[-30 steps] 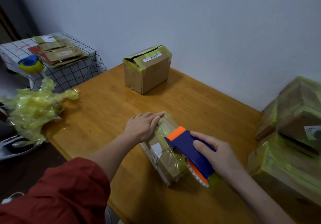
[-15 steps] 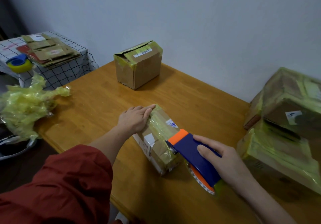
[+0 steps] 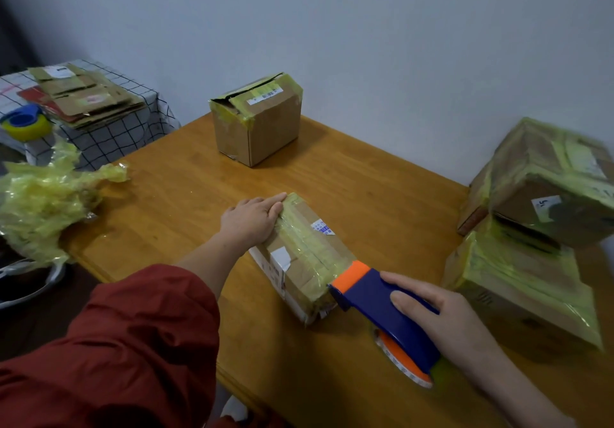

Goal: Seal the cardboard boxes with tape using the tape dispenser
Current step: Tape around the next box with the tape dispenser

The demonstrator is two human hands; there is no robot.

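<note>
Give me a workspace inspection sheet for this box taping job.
Surface: wooden table, against the wall.
Job's things: small box lying under yellow tape; tape dispenser at its near end; upright box behind, top gaping.
Clutter: crumpled yellow film at left edge; taped boxes stacked right.
Hands: left hand presses the box's far end; right hand grips the dispenser.
Cables: nothing seen.
Surroundings: grey wall; checked side table with flattened cardboard.

Crumpled yellow film (image 3: 43, 201) (glossy) lies at the left edge of the wooden table (image 3: 186, 201) — checked cloth (image 3: 109, 138) behind.
</note>
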